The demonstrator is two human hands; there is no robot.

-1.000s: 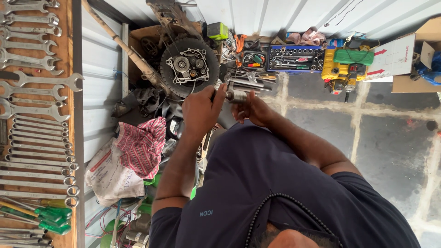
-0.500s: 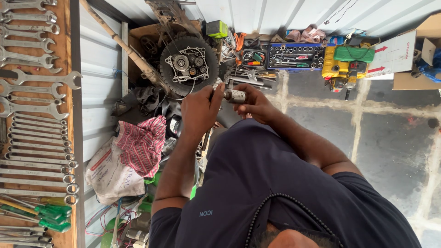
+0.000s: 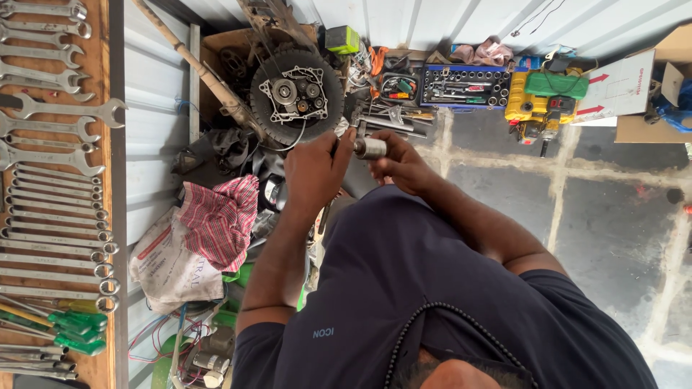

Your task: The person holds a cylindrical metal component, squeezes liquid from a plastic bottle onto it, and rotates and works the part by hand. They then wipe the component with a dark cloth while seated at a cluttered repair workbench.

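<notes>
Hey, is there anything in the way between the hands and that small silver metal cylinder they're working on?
Nothing visible. Both hands are already on the small silver cylinder: the left hand grips a thin tool at its end, and the right hand holds it from the other side. The engine part lies beyond, clear of them.

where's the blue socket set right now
In the head view the blue socket set lies open at the upper middle, against the corrugated wall, just left of the yellow power tool and up-right of the hands working on the small metal cylinder.
</notes>
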